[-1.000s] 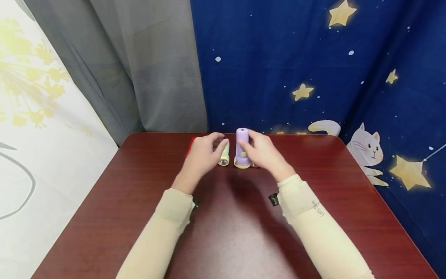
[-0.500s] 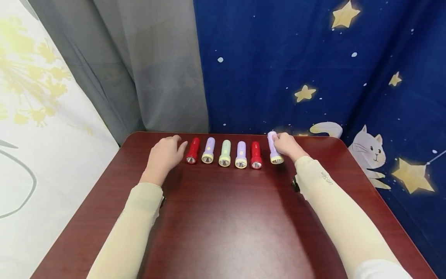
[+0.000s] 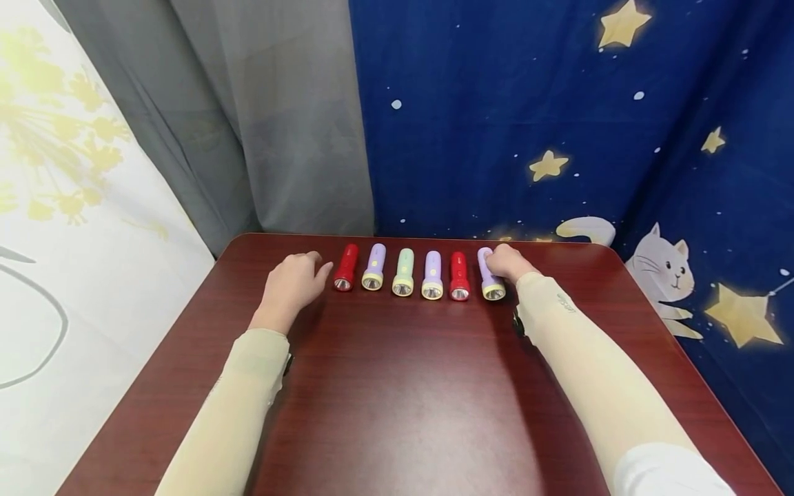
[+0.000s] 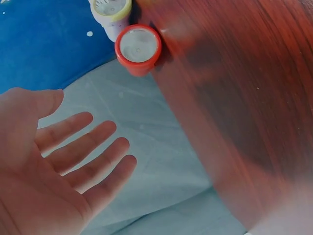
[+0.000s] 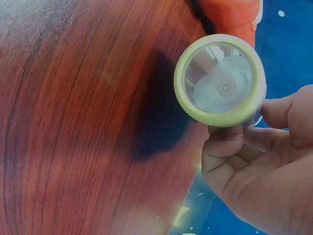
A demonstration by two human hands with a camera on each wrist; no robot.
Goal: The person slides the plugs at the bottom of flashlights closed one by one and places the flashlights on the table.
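Observation:
At the right end of a row of flashlights, my right hand (image 3: pixel 510 263) grips a purple flashlight (image 3: pixel 488 269) with a yellow-rimmed head (image 5: pixel 220 81). Thumb and fingers pinch its body behind the lens in the right wrist view. To its left lie a red flashlight (image 3: pixel 459 275), a purple one (image 3: pixel 432 274), a mint green one (image 3: pixel 404 271), another purple one (image 3: pixel 374 265) and a red one (image 3: pixel 346 266). Their lenses face the person. My left hand (image 3: pixel 291 286) is beside the leftmost red flashlight, apart from it, fingers spread and holding nothing in the left wrist view.
The flashlights lie near the far edge of a dark red wooden table (image 3: pixel 397 386). Behind it hang a grey curtain (image 3: pixel 304 124) and a blue curtain (image 3: pixel 465 124) with stars and a cat. A white patterned cloth (image 3: pixel 74 207) is on the left.
My right hand has carried a purple flashlight from mid-row to the right end and lowered it beside the red one. My left hand has moved left, away from the row.

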